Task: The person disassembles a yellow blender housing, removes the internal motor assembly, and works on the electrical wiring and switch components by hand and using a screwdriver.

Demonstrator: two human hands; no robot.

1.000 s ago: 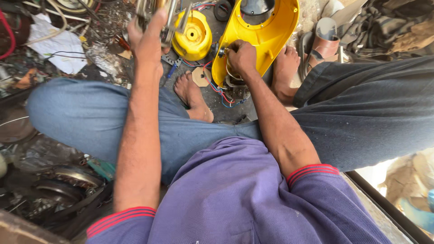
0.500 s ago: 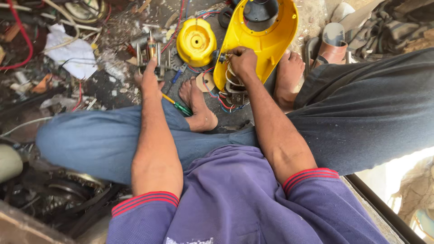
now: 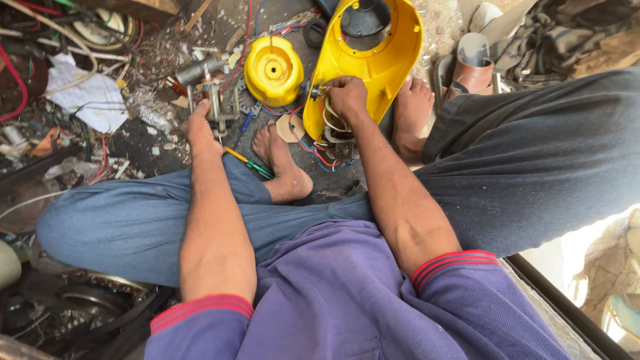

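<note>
**Hands among yellow appliance parts on a littered floor**

Head view: the top of the yellow housing [image 3: 373, 67] runs off the upper edge, and the wires [image 3: 327, 143] bunched under its lower end are tangled and partly shadowed, so their joins are hard to make out. The fingertips of the left hand [image 3: 200, 130] lie behind the metal part [image 3: 213, 107], so I cannot tell how far that hand is closed.

Compared with half a second ago, the left hand has slid lower and nearer, now touching the metal part from below rather than reaching over it; the right hand has kept its place.

The right hand [image 3: 347, 97] is curled, fingers pinched on the housing's edge where the wires enter. A yellow cap [image 3: 273, 70] sits just beside the housing, apart from both hands. A green-handled screwdriver [image 3: 250, 163] lies beside the bare foot [image 3: 283, 167].
</note>
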